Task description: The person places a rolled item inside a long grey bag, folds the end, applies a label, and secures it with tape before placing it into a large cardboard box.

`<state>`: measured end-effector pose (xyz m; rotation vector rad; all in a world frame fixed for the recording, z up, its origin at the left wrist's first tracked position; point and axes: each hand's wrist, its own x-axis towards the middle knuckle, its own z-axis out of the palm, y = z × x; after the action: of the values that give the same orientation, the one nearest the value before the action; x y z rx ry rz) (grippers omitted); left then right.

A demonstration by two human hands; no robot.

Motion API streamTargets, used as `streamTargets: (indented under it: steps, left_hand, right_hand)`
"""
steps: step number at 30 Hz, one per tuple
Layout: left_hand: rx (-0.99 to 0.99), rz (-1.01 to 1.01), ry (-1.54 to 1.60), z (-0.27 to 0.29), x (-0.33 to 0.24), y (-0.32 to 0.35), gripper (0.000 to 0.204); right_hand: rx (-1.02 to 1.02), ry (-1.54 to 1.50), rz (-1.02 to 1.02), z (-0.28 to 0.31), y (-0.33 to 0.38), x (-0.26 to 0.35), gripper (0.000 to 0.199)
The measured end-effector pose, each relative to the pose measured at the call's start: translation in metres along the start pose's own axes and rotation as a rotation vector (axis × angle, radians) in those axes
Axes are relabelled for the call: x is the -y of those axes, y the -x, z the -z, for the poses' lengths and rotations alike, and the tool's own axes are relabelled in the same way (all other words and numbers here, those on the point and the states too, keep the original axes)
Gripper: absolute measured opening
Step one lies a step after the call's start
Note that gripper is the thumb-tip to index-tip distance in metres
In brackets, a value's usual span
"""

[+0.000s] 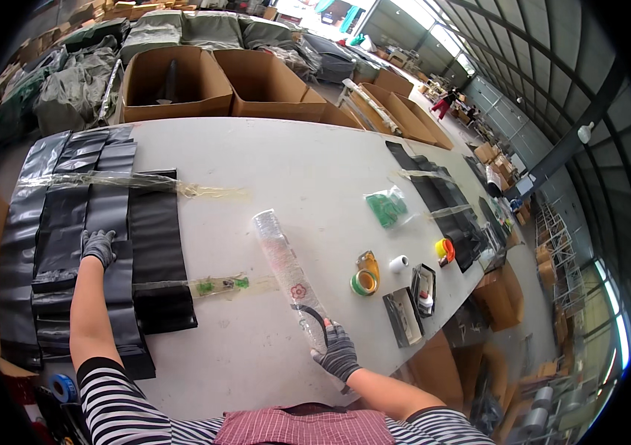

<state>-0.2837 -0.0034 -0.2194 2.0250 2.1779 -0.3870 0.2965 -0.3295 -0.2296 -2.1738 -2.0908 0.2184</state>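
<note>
My left hand, in a grey striped glove, rests with fingers apart on a stack of folded black plastic sheets. On the right, my gloved right hand is closed at the near end of a long clear plastic sleeve with a red flower print. A black curved piece crosses the sleeve by my fingertips. What lies inside my right fingers is hidden. Strips of clear tape run off the black sheets onto the white table.
To the right are a tape dispenser, a white roll, open dark boxes, an orange-yellow tape roll and a bag of green material. More black sheets lie beyond. Large cartons stand along the far edge.
</note>
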Motion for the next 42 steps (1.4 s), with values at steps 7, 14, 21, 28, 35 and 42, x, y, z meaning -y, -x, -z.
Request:
streamTargets:
  steps: [7, 14, 21, 28, 35, 42]
  left_hand:
    - [-0.273, -0.144, 0.048, -0.014, 0.03, 0.027, 0.024]
    - [-0.262, -0.197, -0.012, -0.027, 0.047, 0.208, 0.024]
    - [-0.119, -0.263, 0.351, -0.08, 0.016, 0.279, 0.042]
    - [-0.205, -0.073, 0.624, -0.116, 0.047, 0.278, 0.019]
    - [-0.015, -0.261, 0.475, -0.081, 0.023, 0.285, 0.028]
    - [-0.104, -0.05, 0.514, -0.098, 0.023, 0.266, 0.025]
  right_hand:
    - [0.009, 0.009, -0.017, 0.0, 0.003, 0.004, 0.096]
    - [-0.015, 0.013, 0.049, 0.0, -0.02, 0.011, 0.095]
    - [0.003, -0.066, -0.016, -0.017, 0.005, -0.003, 0.1]
    - [-0.054, -0.108, 0.091, -0.017, 0.0, 0.012, 0.098]
    - [-0.07, -0.082, 0.075, -0.017, 0.001, 0.001, 0.099]
    - [-0.045, -0.103, 0.037, -0.015, 0.0, 0.007, 0.097]
